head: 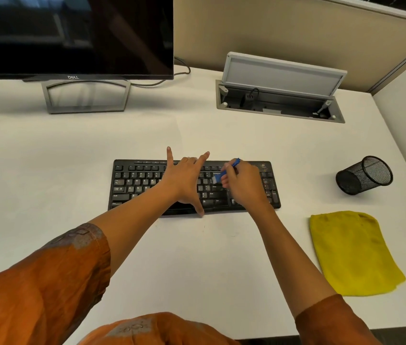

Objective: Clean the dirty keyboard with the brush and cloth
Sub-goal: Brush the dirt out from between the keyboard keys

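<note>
A black keyboard [137,185] lies on the white desk [197,265] in front of me. My left hand [184,181] rests on its middle with fingers spread straight, thumb at the front edge. My right hand [243,184] grips a small blue brush [225,170] over the keys right of centre; the bristle end points down-left at the keys near Enter. A yellow cloth [354,252] lies flat on the desk to the right of the keyboard, apart from both hands.
A black mesh pen cup [363,175] lies tipped on its side at the right. An open cable hatch [279,95] with raised lid is set in the desk behind. A dark monitor [72,36] on a stand stands at the back left.
</note>
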Demonstrator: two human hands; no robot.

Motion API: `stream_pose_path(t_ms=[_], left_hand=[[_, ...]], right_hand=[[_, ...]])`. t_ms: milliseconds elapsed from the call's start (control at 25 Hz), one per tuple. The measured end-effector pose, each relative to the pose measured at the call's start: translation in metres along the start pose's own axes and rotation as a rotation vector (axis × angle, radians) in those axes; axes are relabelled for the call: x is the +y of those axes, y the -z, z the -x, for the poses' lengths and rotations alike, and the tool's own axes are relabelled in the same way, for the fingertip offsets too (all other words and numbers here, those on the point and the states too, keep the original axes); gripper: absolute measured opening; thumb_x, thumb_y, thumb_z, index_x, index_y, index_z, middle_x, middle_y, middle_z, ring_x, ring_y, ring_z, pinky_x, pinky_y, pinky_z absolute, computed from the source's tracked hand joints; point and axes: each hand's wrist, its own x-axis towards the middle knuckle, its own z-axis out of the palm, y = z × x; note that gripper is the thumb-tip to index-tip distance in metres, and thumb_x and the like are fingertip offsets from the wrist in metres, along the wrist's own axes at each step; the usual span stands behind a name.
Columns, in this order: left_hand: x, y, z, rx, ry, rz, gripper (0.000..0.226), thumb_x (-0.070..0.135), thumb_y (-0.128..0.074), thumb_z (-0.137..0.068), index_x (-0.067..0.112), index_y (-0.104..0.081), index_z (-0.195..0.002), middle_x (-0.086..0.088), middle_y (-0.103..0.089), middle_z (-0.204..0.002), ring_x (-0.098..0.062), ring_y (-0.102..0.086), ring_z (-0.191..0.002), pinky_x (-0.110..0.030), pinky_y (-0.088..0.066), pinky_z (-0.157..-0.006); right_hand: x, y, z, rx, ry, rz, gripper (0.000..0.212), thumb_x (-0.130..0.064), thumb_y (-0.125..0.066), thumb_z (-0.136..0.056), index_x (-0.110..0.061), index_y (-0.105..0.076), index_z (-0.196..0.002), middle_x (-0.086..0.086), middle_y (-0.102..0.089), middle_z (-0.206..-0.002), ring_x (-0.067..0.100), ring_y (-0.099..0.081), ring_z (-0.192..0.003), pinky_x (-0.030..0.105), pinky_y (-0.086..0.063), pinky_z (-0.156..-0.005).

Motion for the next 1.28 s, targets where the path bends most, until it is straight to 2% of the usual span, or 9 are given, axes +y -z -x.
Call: stream_pose_path(t_ms=[160, 360, 440, 600, 800, 960, 1080, 1200, 1280], left_hand=[[-0.001, -0.001, 0.000, -0.002, 0.006, 0.005, 0.160, 0.081, -0.084, -0.048, 0.025, 0.012, -0.162, -0.006, -0.031, -0.165, -0.027, -0.026, -0.154, -0.075, 0.011, -0.116], [0.000, -0.002, -0.001, 0.001, 0.009, 0.004, 0.158, 0.081, -0.084, -0.048, 0.026, 0.011, -0.162, -0.005, -0.030, -0.165, -0.026, -0.025, -0.154, -0.074, 0.012, -0.116], [0.000, -0.001, 0.000, -0.002, 0.010, 0.006, 0.157, 0.080, -0.085, -0.049, 0.026, 0.010, -0.163, -0.005, -0.029, -0.165, -0.026, -0.024, -0.154, -0.073, 0.013, -0.116], [-0.001, -0.001, 0.001, 0.004, 0.012, 0.013, 0.158, 0.079, -0.085, -0.048, 0.025, 0.009, -0.163, -0.006, -0.028, -0.166, -0.026, -0.022, -0.155, -0.072, 0.016, -0.116], [-0.001, -0.002, -0.001, 0.002, 0.007, 0.004, 0.159, 0.082, -0.084, -0.046, 0.026, 0.008, -0.163, -0.006, -0.028, -0.166, -0.026, -0.023, -0.155, -0.073, 0.014, -0.116], [-0.002, -0.002, 0.000, 0.002, 0.011, 0.001, 0.160, 0.083, -0.083, -0.045, 0.025, 0.008, -0.163, -0.006, -0.028, -0.167, -0.025, -0.023, -0.155, -0.072, 0.015, -0.116], [-0.002, -0.001, 0.000, -0.003, 0.010, 0.003, 0.159, 0.082, -0.084, -0.047, 0.025, 0.008, -0.163, -0.006, -0.028, -0.167, -0.026, -0.022, -0.155, -0.071, 0.016, -0.115], [0.000, -0.002, -0.001, 0.001, 0.006, 0.002, 0.158, 0.083, -0.083, -0.046, 0.026, 0.007, -0.163, -0.005, -0.028, -0.166, -0.026, -0.023, -0.155, -0.071, 0.015, -0.117], [-0.001, -0.001, 0.000, -0.005, 0.007, -0.001, 0.158, 0.082, -0.083, -0.047, 0.025, 0.008, -0.163, -0.005, -0.028, -0.166, -0.025, -0.023, -0.155, -0.071, 0.014, -0.117]], right_hand=[[0.016, 0.006, -0.003, 0.114, -0.109, 0.103, 0.037, -0.029, -0.042, -0.106, -0.003, -0.064, -0.092, 0.012, -0.069, -0.082, 0.026, -0.069, -0.074, 0.044, -0.059, -0.072], [0.008, 0.001, 0.008, 0.061, -0.052, -0.072, 0.032, -0.027, -0.044, -0.106, -0.009, -0.065, -0.090, 0.001, -0.067, -0.073, 0.012, -0.067, -0.067, 0.025, -0.057, -0.071], [0.010, -0.003, 0.006, 0.045, -0.103, -0.100, 0.030, -0.026, -0.045, -0.106, -0.008, -0.065, -0.093, 0.002, -0.067, -0.074, 0.009, -0.065, -0.064, 0.025, -0.056, -0.069], [0.021, 0.008, 0.003, 0.181, -0.198, 0.063, 0.037, -0.027, -0.040, -0.107, -0.002, -0.065, -0.096, 0.010, -0.070, -0.085, 0.014, -0.061, -0.066, 0.020, -0.045, -0.053], [0.007, 0.001, -0.003, 0.181, -0.047, -0.045, 0.031, -0.026, -0.045, -0.106, -0.006, -0.066, -0.095, 0.008, -0.071, -0.081, 0.022, -0.070, -0.075, 0.038, -0.059, -0.074], [0.019, 0.003, 0.001, 0.083, -0.133, 0.109, 0.035, -0.027, -0.040, -0.106, -0.005, -0.066, -0.098, 0.011, -0.069, -0.088, 0.024, -0.065, -0.075, 0.031, -0.050, -0.063], [0.019, 0.008, -0.001, 0.120, -0.102, 0.132, 0.038, -0.027, -0.039, -0.106, -0.005, -0.067, -0.093, 0.008, -0.069, -0.084, 0.017, -0.061, -0.067, 0.024, -0.044, -0.053], [0.014, 0.007, -0.004, 0.146, -0.048, -0.029, 0.034, -0.027, -0.042, -0.106, -0.009, -0.068, -0.096, 0.003, -0.069, -0.083, 0.017, -0.066, -0.074, 0.024, -0.052, -0.064], [0.021, 0.005, -0.002, 0.112, -0.101, 0.010, 0.035, -0.027, -0.041, -0.106, -0.009, -0.069, -0.095, 0.005, -0.070, -0.084, 0.020, -0.067, -0.075, 0.025, -0.051, -0.065]])
